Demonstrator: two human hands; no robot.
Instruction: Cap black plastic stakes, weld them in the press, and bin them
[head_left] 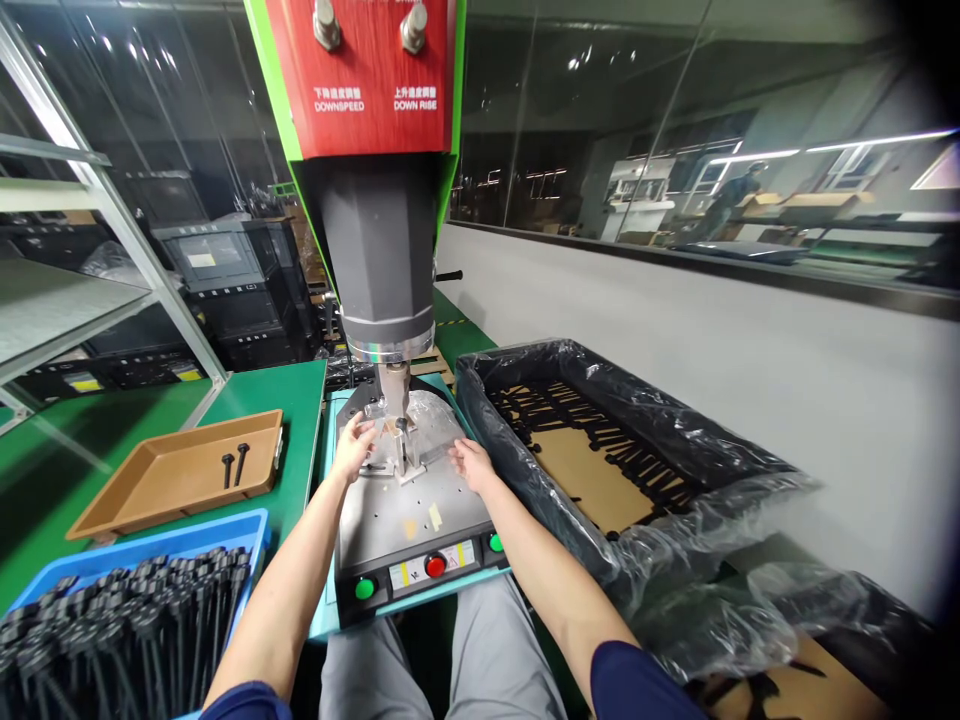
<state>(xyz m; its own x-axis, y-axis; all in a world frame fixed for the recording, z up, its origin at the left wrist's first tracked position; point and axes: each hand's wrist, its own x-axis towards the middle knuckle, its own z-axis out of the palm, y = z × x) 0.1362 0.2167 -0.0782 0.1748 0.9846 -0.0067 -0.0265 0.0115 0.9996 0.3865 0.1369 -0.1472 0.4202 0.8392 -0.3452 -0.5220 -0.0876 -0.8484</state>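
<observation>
At the press's metal base plate (386,510), my left hand (354,447) is to the left of a small metal fixture (409,466), its fingers apart and bent toward it. My right hand (472,465) hovers to the right of the fixture, fingers loosely stretched, with nothing visible in them. A small black-headed part (402,425) stands upright in the fixture, right under the metal horn (395,385) of the press. Whether the horn touches it, I cannot tell. Behind my hands, a clear plastic sheet (435,415) lies around the fixture.
The red and green press (367,125) rises ahead; green buttons (365,588) and a red button (435,566) line its front. Left are a brown tray (142,460) with two black parts and a blue bin (259,535) full of them. Right stands a plastic-lined box (517,365) with rows of parts.
</observation>
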